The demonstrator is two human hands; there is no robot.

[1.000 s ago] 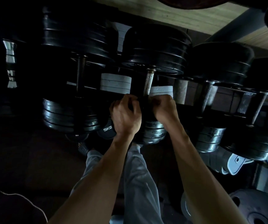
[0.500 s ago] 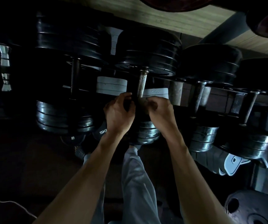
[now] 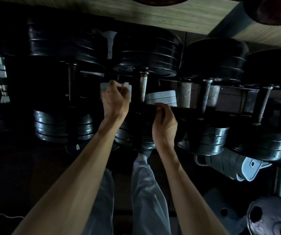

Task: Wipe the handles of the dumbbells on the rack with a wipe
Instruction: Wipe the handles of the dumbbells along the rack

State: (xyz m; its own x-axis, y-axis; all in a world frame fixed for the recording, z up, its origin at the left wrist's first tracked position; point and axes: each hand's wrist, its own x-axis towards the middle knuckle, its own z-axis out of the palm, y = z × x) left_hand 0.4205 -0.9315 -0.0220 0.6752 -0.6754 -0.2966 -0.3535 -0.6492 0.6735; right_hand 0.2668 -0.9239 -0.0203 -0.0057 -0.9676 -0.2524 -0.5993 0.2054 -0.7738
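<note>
Several black plate dumbbells lie across a dark rack. The middle dumbbell's rusty metal handle point(image 3: 143, 89) stands bare between my hands. My left hand point(image 3: 115, 100) is raised just left of that handle and pinches a small white wipe point(image 3: 127, 84) at its fingertips, clear of the metal. My right hand point(image 3: 164, 123) sits lower, to the right of the handle, with its fingers curled over the rack's black front rail point(image 3: 187, 110). More handles show at the left point(image 3: 71, 85), right point(image 3: 205, 95) and far right point(image 3: 264, 104).
Grey weight plates point(image 3: 161, 98) sit behind the handles. A 5 kg plate point(image 3: 77, 147) and a grey-and-white bracket point(image 3: 250, 167) lie below the rack. A round plate point(image 3: 272, 217) rests at the bottom right. My grey-trousered legs stand in front of the rack.
Both hands have left the middle handle, where they were wrapped together. The left has lifted up and left with the wipe; the right has dropped onto the front rail.
</note>
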